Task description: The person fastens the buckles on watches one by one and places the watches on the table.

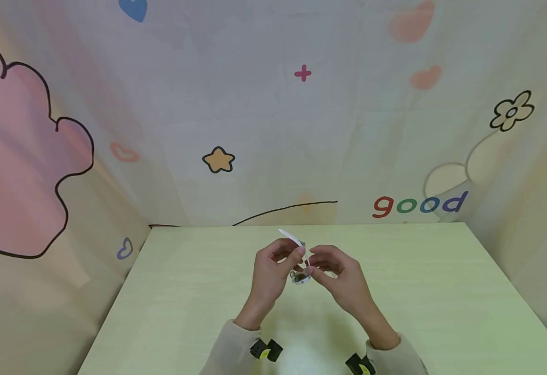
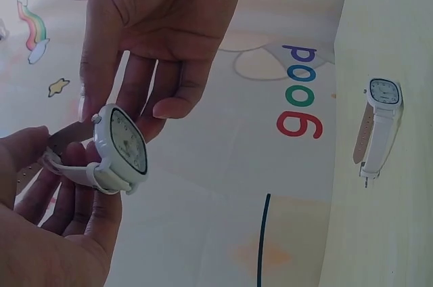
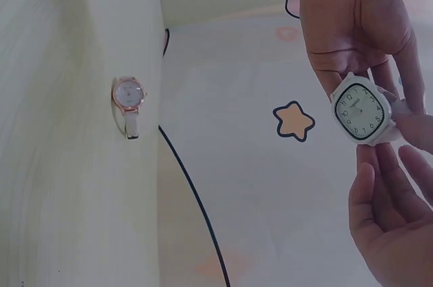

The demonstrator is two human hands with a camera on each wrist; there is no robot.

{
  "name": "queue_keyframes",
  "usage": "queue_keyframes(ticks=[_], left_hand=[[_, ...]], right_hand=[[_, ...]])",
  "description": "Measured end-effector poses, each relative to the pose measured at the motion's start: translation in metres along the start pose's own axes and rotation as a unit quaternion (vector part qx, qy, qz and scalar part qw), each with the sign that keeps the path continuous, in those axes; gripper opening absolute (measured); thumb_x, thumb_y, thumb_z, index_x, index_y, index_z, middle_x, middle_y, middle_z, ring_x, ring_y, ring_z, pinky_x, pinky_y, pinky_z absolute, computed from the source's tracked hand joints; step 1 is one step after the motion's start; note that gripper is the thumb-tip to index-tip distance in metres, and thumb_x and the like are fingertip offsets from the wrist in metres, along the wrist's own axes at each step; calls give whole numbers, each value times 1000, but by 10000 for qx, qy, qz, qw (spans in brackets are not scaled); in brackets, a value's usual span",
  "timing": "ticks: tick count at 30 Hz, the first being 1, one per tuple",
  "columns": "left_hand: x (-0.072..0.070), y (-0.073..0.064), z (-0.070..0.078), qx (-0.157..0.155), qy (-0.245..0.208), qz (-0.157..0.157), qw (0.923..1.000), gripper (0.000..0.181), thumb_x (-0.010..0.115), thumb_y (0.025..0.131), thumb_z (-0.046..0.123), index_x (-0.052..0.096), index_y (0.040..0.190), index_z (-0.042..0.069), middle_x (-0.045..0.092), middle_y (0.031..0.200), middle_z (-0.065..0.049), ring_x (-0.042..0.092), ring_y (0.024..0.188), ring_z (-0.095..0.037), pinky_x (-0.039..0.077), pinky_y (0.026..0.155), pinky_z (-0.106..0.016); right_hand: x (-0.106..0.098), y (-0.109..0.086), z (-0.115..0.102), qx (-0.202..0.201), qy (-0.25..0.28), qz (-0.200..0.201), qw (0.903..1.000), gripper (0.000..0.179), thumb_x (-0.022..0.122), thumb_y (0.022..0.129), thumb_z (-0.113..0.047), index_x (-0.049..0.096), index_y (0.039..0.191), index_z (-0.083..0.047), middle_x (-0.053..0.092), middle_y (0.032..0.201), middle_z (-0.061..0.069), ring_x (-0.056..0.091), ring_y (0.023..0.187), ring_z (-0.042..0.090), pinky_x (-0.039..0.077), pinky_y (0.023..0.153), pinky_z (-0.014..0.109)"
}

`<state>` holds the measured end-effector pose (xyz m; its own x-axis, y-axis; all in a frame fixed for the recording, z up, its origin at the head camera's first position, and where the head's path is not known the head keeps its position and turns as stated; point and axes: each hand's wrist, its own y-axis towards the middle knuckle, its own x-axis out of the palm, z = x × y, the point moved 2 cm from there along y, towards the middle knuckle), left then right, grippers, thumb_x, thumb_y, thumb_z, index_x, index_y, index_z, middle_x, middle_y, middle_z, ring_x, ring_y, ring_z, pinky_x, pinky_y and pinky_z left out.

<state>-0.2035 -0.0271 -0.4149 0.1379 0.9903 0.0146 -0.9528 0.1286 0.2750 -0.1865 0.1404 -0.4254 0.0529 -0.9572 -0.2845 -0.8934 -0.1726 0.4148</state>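
Strap (image 2: 76, 174) gripped, the left hand (image 1: 270, 270) seemingly steadies the white watch (image 3: 362, 112). At the watch's edge, the right hand (image 1: 345, 277) pinches it, apparently for finer control.

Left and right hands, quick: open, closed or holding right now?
Left hand: closed, holding a white watch by its strap.
Right hand: at the watch's edge; can't tell whether it pinches or just touches.

Above the counter (image 1: 184, 297), the held watch (image 3: 362, 111) sits between left fingers (image 1: 297, 253) at nine o'clock and right fingers (image 1: 328, 253) at three. A backdrop (image 1: 264, 104) stands behind, at twelve. On the counter, a second watch (image 2: 383, 121) lies at three o'clock in the left wrist view, a third watch (image 3: 128, 94) at nine in the right.
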Motion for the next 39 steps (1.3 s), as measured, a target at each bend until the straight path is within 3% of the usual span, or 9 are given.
queue_keyframes(ticks=[5,21,28,39], left_hand=[[0,0,-1,-82,122,-153,9998,18,70,92,25,71,101,9,70,97,-13,66,83,-13,58,71,-28],[-1,-2,-2,-209,274,-312,9989,19,70,92,28,71,103,12,71,100,-10,65,88,-12,56,75,-27],[-3,-3,-2,-217,192,-524,9982,22,70,92,24,71,109,10,69,104,-11,65,96,-13,57,82,-26],[-3,-3,-3,-135,285,-401,9987,18,71,92,24,71,106,13,72,103,-9,67,93,-13,57,78,-28]], right_hand=[[0,0,0,-197,-18,151,9997,16,71,90,-9,70,106,-9,71,99,8,66,90,7,55,82,23],[4,-1,-1,-264,79,271,9993,19,72,89,-6,70,107,-8,71,100,9,65,89,8,54,82,22],[4,-1,-2,-348,184,375,9985,18,72,88,-6,71,106,-8,72,101,9,66,89,7,55,81,21],[5,-3,1,-222,253,394,9987,18,72,88,-5,72,106,-7,71,103,12,67,92,9,56,79,22]])
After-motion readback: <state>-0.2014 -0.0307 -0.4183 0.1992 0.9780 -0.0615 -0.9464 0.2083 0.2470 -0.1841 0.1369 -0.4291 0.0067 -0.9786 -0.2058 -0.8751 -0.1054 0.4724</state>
